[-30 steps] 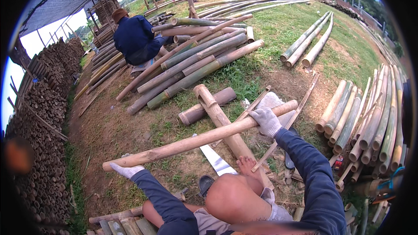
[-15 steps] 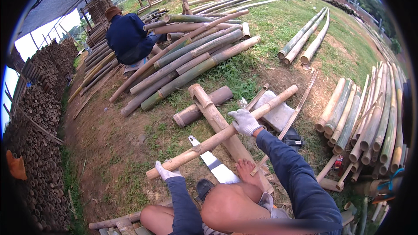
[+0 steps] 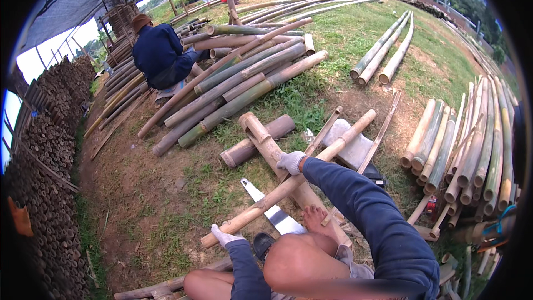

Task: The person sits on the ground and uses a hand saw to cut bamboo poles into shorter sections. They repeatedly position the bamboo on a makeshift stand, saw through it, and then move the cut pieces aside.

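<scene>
A tan bamboo pole point(image 3: 250, 215) lies aslant across a thicker bamboo piece point(image 3: 307, 195) on the ground, which has a cut-out near its far end. My left hand point(image 3: 226, 235), in a pale glove, is closed around the pole near its lower left end. My right hand point(image 3: 290, 163), gloved too, is curled at the pole's far side, where the two bamboos cross; its fingertips are partly hidden. Beneath the pole lies a hand saw point(image 3: 284, 221), its toothed blade partly covered. My bare foot point(image 3: 315, 218) rests on the thick bamboo.
Bamboo poles lie piled point(image 3: 244, 80) ahead, with a seated person point(image 3: 158, 58) beside them. A short dark bamboo piece point(image 3: 258, 141) and a pale slab point(image 3: 347, 143) are close by. Stacked poles point(image 3: 472, 144) stand right; cut bamboo point(image 3: 44, 205) is heaped left.
The bamboo pole has shifted slightly rightward and toward me at its lower end, my left hand moving with it. My right hand has slid left along the pole to the crossing.
</scene>
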`<move>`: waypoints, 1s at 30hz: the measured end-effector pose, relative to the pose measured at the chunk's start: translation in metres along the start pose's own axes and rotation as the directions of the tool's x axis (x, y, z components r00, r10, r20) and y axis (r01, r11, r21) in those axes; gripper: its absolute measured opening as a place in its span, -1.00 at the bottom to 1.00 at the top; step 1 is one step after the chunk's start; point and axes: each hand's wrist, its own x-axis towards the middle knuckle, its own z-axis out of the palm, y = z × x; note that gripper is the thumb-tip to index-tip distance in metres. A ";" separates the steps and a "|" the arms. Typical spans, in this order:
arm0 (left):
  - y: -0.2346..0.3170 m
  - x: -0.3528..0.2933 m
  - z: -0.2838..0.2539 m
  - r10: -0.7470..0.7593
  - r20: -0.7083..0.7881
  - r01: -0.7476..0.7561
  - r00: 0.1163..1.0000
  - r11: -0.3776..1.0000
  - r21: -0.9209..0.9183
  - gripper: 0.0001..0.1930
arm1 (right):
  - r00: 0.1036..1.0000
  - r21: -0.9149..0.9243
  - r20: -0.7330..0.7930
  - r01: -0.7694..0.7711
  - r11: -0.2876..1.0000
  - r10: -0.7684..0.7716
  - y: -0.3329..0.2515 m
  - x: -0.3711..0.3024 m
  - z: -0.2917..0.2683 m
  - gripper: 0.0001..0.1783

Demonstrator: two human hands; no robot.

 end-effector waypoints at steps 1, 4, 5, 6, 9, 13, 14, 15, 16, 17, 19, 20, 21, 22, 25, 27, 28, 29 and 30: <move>0.001 -0.003 0.002 0.003 -0.001 -0.003 1.000 1.000 -0.009 -0.34 | 0.999 -0.038 0.007 0.050 0.998 -0.049 0.001 -0.005 -0.002 -0.61; 0.003 -0.013 0.007 0.003 -0.085 -0.002 0.996 1.000 0.018 -0.33 | 0.976 -0.162 -0.053 0.200 0.966 -0.211 0.006 -0.018 -0.005 -0.69; 0.004 -0.016 0.010 0.022 -0.063 -0.021 0.998 1.000 0.018 -0.33 | 0.967 -0.112 -0.079 0.231 0.966 -0.240 0.009 -0.020 -0.008 -0.70; 0.005 -0.019 0.013 0.045 -0.071 -0.043 0.996 0.999 0.024 -0.33 | 0.967 -0.149 -0.122 0.203 0.968 -0.222 0.012 -0.022 -0.009 -0.70; 0.007 -0.022 0.018 0.048 -0.051 -0.047 0.998 0.999 0.024 -0.32 | 0.976 -0.257 -0.170 0.089 0.962 -0.136 0.025 -0.022 -0.013 -0.68; 0.007 -0.021 0.016 0.061 -0.069 -0.060 0.996 0.998 0.020 -0.26 | 0.961 0.101 -0.104 -0.247 0.964 0.257 0.040 -0.019 -0.006 -0.66; 0.005 -0.020 0.015 0.047 -0.103 -0.046 0.994 0.999 0.019 -0.23 | 0.974 0.090 -0.090 -0.199 0.976 0.206 0.042 -0.017 -0.001 -0.64; 0.004 -0.019 0.012 0.057 -0.106 -0.053 0.993 0.998 0.034 -0.25 | 0.981 0.063 -0.047 -0.185 0.981 0.188 0.042 -0.016 0.004 -0.61; 0.002 -0.017 0.009 0.040 -0.123 -0.035 0.992 0.998 0.050 -0.26 | 0.978 0.019 0.064 -0.201 0.979 0.199 0.043 -0.014 0.009 -0.59; 0.001 -0.016 0.007 0.023 -0.139 -0.015 0.990 0.998 0.065 -0.27 | 0.971 0.037 0.082 -0.230 0.973 0.226 0.042 -0.012 0.014 -0.53; -0.001 -0.013 0.004 0.009 -0.104 -0.003 0.995 0.999 0.050 -0.26 | 0.963 0.077 0.055 -0.268 0.960 0.264 0.041 -0.010 0.021 -0.51; -0.001 -0.012 0.002 0.013 -0.096 -0.008 0.995 0.999 0.049 -0.26 | 0.959 0.105 0.072 -0.282 0.954 0.275 0.041 -0.010 0.023 -0.50; -0.001 -0.012 0.001 0.007 -0.078 -0.003 0.997 0.999 0.047 -0.25 | 0.962 0.103 0.045 -0.271 0.957 0.267 0.040 -0.010 0.023 -0.51; -0.002 -0.011 0.000 0.012 -0.067 -0.008 0.998 0.999 0.049 -0.25 | 0.960 0.111 -0.001 -0.277 0.955 0.279 0.040 -0.011 0.022 -0.54; -0.003 -0.009 0.000 0.007 -0.072 -0.004 0.997 0.999 0.050 -0.24 | 0.926 0.117 -0.179 -0.314 0.942 0.331 0.038 -0.016 0.015 -0.69; -0.006 -0.006 0.000 -0.012 -0.077 0.016 0.997 0.998 0.054 -0.24 | 0.868 0.131 -0.346 -0.331 0.935 0.356 0.040 -0.016 0.005 -0.74; -0.007 -0.004 0.000 -0.022 -0.072 0.026 0.997 0.998 0.058 -0.24 | 0.843 0.138 -0.374 -0.362 0.922 0.387 0.043 -0.014 0.000 -0.76; -0.009 -0.001 0.000 -0.018 -0.092 0.024 0.996 0.998 0.062 -0.24 | 0.818 0.142 -0.397 -0.394 0.908 0.417 0.049 -0.009 -0.006 -0.75; -0.011 0.002 0.000 -0.034 -0.061 0.037 0.998 0.998 0.057 -0.25 | 0.778 0.150 -0.447 -0.423 0.894 0.443 0.056 -0.004 -0.011 -0.78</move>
